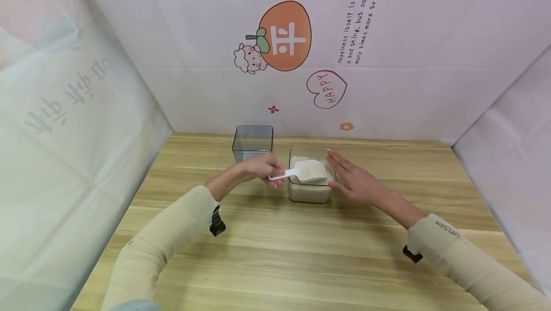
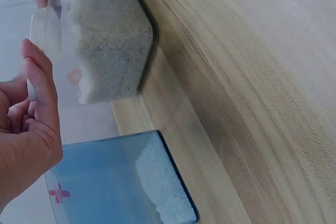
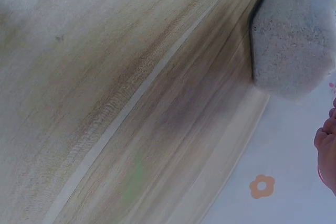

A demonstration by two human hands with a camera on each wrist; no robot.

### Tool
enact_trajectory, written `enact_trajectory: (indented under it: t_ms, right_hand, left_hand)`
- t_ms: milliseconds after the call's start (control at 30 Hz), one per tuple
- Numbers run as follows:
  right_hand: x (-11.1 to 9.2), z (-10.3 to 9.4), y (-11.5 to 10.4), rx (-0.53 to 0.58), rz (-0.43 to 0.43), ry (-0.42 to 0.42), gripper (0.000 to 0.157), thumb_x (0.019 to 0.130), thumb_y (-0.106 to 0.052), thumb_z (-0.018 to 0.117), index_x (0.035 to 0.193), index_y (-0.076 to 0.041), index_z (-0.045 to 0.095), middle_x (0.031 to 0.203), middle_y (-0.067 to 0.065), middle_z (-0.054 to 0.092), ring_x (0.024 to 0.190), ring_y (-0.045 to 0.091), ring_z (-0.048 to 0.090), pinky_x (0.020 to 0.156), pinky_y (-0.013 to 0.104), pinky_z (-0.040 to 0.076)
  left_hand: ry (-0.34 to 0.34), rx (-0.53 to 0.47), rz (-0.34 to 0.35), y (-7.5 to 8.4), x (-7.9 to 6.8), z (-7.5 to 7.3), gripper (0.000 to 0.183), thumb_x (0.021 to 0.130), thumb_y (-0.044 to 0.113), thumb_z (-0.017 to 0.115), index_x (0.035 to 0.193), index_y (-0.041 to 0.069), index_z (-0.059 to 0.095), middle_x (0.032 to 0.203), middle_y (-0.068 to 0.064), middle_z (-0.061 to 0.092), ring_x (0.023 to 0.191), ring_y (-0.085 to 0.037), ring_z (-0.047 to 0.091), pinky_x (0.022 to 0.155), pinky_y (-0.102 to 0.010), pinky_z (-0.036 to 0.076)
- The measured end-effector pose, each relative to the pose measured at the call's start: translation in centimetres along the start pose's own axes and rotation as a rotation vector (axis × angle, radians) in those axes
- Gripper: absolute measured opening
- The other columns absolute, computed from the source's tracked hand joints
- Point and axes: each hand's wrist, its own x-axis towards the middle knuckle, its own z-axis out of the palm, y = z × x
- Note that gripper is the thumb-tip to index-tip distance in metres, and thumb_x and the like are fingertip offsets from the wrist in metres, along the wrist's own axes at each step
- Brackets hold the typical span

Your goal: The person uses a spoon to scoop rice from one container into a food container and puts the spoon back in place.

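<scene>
A white scoop [image 1: 311,171] heaped with rice is held level over a clear container [image 1: 311,194], which is largely full of rice. My left hand [image 1: 263,166] pinches the scoop's handle between thumb and fingers. Against the right rim of that container rests my right hand [image 1: 355,182], its fingers straight. Left of it stands a blue-tinted clear container [image 1: 253,139]; in the left wrist view a shallow layer of rice [image 2: 163,177] shows at its bottom. Only part of the right hand [image 3: 327,150] appears at the right wrist view's edge.
Both containers stand toward the back of a wood-grain table [image 1: 275,263]. A printed white cloth [image 1: 206,62] hangs directly behind them, and pale cloth walls [image 1: 512,124] close in both sides.
</scene>
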Motion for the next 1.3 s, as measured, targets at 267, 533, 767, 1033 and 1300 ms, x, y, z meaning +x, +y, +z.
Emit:
enact_trajectory:
  t_ms: [267, 533, 767, 1033, 1300]
  right_hand:
    - [0.1, 0.0, 0.0, -0.009, 0.000, -0.005, 0.075, 0.103, -0.038, 0.053, 0.156, 0.003, 0.021, 0.166, 0.020, 0.016, 0.151, 0.037, 0.024, 0.108, 0.054, 0.042]
    - [0.0, 0.0, 0.0, -0.007, -0.003, -0.005, 0.074, 0.103, -0.038, 0.053, 0.155, 0.004, 0.023, 0.165, 0.020, 0.017, 0.151, 0.037, 0.023, 0.108, 0.055, 0.042]
    - [0.0, 0.1, 0.0, -0.001, -0.012, 0.014, 0.074, 0.102, -0.037, 0.055, 0.156, 0.003, 0.023, 0.165, 0.020, 0.019, 0.151, 0.037, 0.023, 0.109, 0.055, 0.041]
    - [0.0, 0.0, 0.0, 0.001, -0.016, 0.011, 0.073, 0.102, -0.037, 0.055, 0.155, 0.003, 0.024, 0.164, 0.021, 0.020, 0.151, 0.037, 0.024, 0.110, 0.054, 0.041]
    - [0.0, 0.1, 0.1, -0.011, -0.014, 0.008, 0.073, 0.103, -0.038, 0.053, 0.156, 0.002, 0.022, 0.165, 0.021, 0.018, 0.151, 0.037, 0.023, 0.110, 0.054, 0.040]
  left_hand:
    - [0.013, -0.011, 0.009, 0.0, -0.4, -0.1, 0.026, 0.104, 0.004, 0.046, 0.103, -0.011, 0.068, 0.074, -0.004, 0.066, 0.063, -0.010, 0.065, 0.057, -0.019, 0.054]
    - [0.033, -0.047, 0.025, 0.4, -1.4, -0.9, 0.026, 0.104, 0.004, 0.045, 0.105, -0.013, 0.065, 0.076, -0.004, 0.066, 0.064, -0.010, 0.065, 0.059, -0.019, 0.054]
    - [0.047, -0.048, 0.037, 0.4, -2.1, -1.5, 0.026, 0.104, 0.003, 0.045, 0.105, -0.013, 0.066, 0.077, -0.004, 0.065, 0.065, -0.012, 0.065, 0.059, -0.019, 0.054]
    - [0.078, -0.056, 0.032, -0.1, -3.3, -2.3, 0.026, 0.104, 0.002, 0.044, 0.107, -0.014, 0.064, 0.079, -0.007, 0.067, 0.065, -0.011, 0.065, 0.060, -0.019, 0.055]
    - [0.131, -0.074, 0.029, -0.5, -5.0, -3.3, 0.027, 0.104, 0.002, 0.044, 0.112, -0.020, 0.058, 0.077, -0.004, 0.066, 0.064, -0.009, 0.063, 0.061, -0.019, 0.055]
